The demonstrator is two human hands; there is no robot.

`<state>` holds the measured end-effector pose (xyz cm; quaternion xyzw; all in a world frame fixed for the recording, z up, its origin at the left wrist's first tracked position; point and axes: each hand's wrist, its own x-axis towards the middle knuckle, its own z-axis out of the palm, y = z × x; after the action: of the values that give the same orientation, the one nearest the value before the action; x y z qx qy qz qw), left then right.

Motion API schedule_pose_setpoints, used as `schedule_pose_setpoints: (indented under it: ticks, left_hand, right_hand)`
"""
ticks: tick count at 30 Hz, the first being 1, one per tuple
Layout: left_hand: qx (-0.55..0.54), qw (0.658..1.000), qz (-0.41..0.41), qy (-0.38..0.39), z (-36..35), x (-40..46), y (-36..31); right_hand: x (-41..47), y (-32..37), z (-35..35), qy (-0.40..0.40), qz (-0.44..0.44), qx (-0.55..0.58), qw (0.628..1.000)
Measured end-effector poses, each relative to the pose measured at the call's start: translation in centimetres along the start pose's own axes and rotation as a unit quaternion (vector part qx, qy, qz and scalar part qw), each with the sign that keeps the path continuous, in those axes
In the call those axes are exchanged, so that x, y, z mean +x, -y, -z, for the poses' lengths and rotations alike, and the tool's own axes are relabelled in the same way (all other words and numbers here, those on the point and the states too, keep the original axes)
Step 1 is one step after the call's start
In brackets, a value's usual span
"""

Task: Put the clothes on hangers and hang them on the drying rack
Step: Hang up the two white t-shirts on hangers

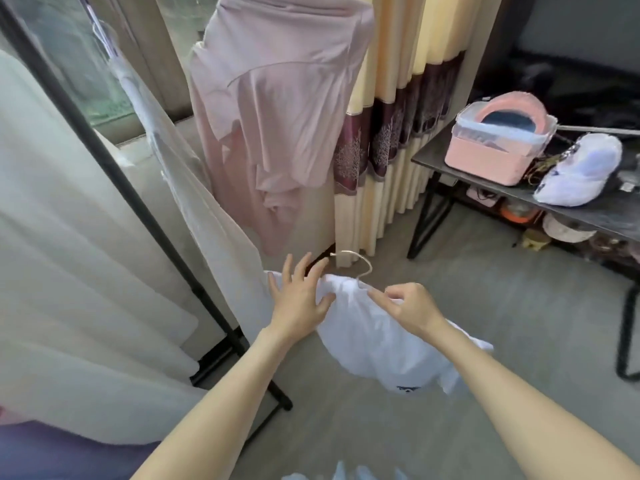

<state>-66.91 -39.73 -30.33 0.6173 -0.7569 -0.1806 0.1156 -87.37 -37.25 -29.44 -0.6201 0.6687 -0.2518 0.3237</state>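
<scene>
A white garment (381, 341) with a small dark print near its hem hangs on a hanger whose pale metal hook (360, 263) sticks up above the collar. My right hand (410, 308) pinches the fabric just right of the hook. My left hand (299, 299) lies with spread fingers on the garment's left shoulder. The black drying rack (114, 168) slants across the left, with a white garment (52, 237) and a sheer white one (194, 174) hanging on it. A pink garment (273, 109) hangs further back in the middle.
The rack's black foot (277, 396) lies on the grey floor near my left forearm. Cream and maroon curtains (391, 140) stand behind. A dark table (588, 202) on the right carries a pink box (498, 140) and a white cloth item (581, 171). More pale fabric (346, 474) shows at the bottom edge.
</scene>
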Motion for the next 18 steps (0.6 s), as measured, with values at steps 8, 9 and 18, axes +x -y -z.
schedule_pose_setpoints:
  ticks: [8,9,18]
  left_hand:
    - [-0.055,0.995,-0.081,0.006,-1.2,-1.6,-2.5]
    - [-0.071,0.994,-0.087,-0.012,-1.6,-1.8,-2.9]
    - [-0.352,0.926,-0.004,-0.135,-0.7,-1.1,-5.2]
  right_hand:
    - [-2.1,-0.6,0.4,0.003,0.045,-0.072,0.996]
    - [-2.1,-0.4,0.5,-0.026,0.044,-0.085,0.995]
    - [-1.3,-2.4,1.5,-0.100,-0.057,-0.033,0.993]
